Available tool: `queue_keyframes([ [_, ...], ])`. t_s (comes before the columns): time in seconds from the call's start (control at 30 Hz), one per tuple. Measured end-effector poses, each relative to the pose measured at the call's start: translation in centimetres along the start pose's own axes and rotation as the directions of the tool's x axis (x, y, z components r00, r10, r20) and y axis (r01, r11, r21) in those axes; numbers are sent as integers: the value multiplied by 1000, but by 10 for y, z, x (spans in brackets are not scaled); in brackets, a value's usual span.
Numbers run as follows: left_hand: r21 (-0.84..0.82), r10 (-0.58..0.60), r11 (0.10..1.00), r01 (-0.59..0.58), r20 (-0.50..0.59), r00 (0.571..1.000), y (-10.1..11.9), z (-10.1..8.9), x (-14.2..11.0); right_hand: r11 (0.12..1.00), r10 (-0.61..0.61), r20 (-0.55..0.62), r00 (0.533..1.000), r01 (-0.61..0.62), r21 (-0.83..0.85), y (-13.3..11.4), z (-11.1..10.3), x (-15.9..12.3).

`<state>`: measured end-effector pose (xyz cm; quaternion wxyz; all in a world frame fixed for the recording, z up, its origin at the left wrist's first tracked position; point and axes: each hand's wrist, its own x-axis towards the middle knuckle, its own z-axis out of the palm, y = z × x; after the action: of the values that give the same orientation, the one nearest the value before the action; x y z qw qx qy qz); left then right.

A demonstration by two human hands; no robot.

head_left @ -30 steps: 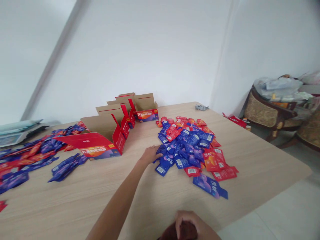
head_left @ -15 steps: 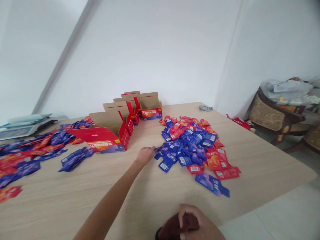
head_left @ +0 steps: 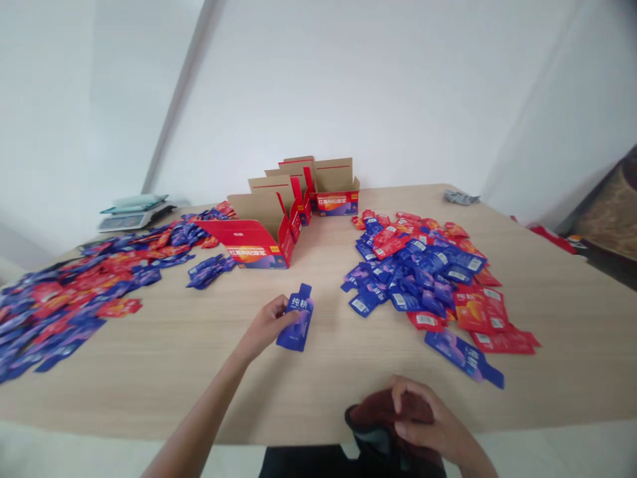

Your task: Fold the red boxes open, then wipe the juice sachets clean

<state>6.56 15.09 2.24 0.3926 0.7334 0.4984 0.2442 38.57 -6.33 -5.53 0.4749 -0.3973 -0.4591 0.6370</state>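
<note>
My left hand (head_left: 270, 324) pinches a blue sachet (head_left: 297, 335) with white lettering, thumb across its front, held upright just over the table. Near the table's front edge my right hand (head_left: 423, 415) grips a dark red cloth (head_left: 375, 409), which hangs partly over the edge. To the right lies a loose heap of blue and red sachets (head_left: 418, 275). A single blue sachet (head_left: 462, 356) lies apart at the heap's front. On the left is a small stack of blue sachets (head_left: 212, 269), close to an open red box (head_left: 246, 244).
Several more open red boxes (head_left: 336, 202) stand in a row toward the wall. Overlapping blue and red sachets (head_left: 84, 285) cover the table's left side. Behind them sits a scale (head_left: 130, 220) with packets on top. A crumpled grey wrapper (head_left: 461, 197) lies at the back right.
My left hand has drawn a blue sachet away from the heap, toward me and leftward. My right hand keeps hold of the cloth. The view has turned left.
</note>
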Motion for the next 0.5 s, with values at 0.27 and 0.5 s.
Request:
queue_keyframes([
  [0.27,-73,-175,981,182,91,980,-51,19,-68,981,30,-202,979,-68,-181,-2,2,-9],
  [0.5,182,-127,975,127,-15,992,-50,46,-77,982,-3,-275,961,-49,-180,-3,7,-9],
])
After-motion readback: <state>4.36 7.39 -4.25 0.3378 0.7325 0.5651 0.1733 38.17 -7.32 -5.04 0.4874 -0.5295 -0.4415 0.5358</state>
